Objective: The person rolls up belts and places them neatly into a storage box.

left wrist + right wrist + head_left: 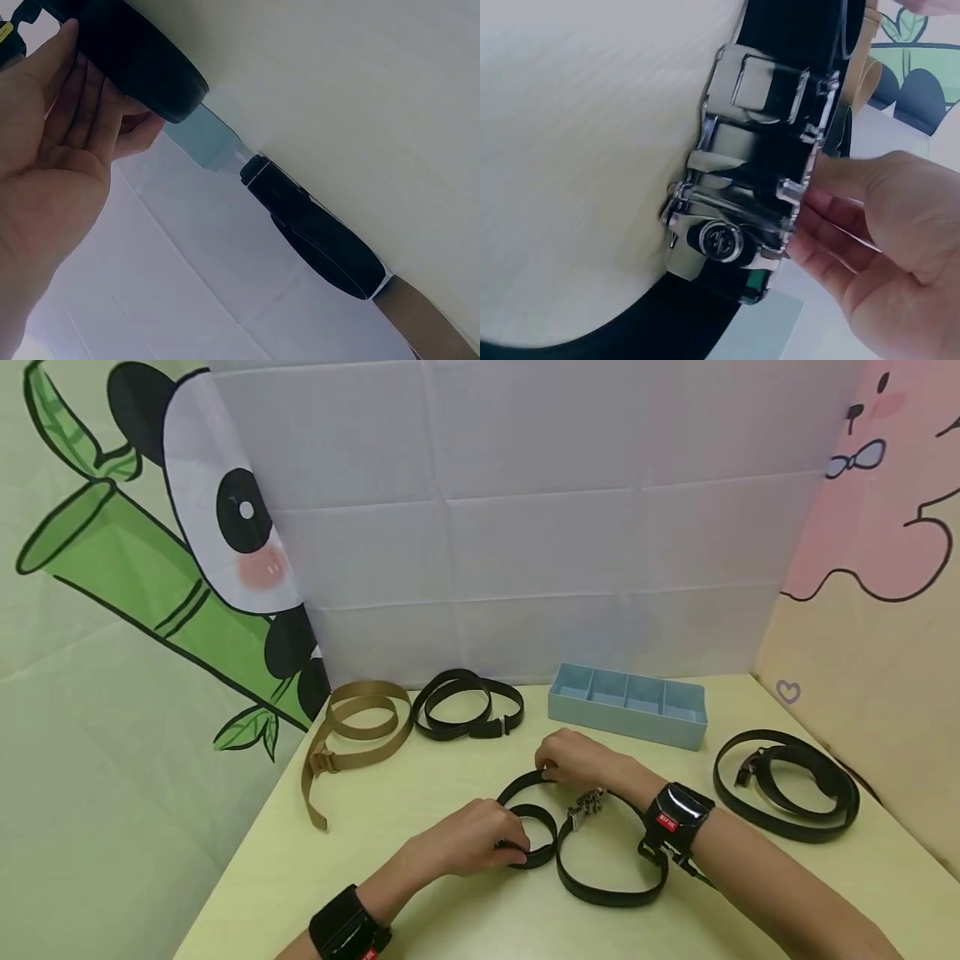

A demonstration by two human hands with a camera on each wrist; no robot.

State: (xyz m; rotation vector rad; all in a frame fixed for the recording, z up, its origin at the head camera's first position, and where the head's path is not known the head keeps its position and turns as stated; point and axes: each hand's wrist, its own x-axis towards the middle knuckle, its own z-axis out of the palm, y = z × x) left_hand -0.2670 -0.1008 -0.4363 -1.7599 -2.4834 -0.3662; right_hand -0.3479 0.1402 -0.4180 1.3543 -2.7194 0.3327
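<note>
A black belt (611, 897) stands on its edge in loops at the front of the table, with a silver buckle (587, 807) inside the larger loop. My left hand (480, 837) pinches the small coil at the belt's left side; in the left wrist view thumb and fingers lie along the black strap (142, 64). Over the far side of the belt, my right hand (579, 758) grips the strap with bent fingers, their tips partly hidden. The right wrist view shows the shiny buckle (735, 172) up close, in front of the right hand (892, 225).
A tan belt (367, 758) lies coiled at the back left, beside another coiled black belt (450, 732). Behind the right hand stands a blue divided box (626, 724). One more coiled black belt (798, 835) lies near the right edge of the table (277, 893).
</note>
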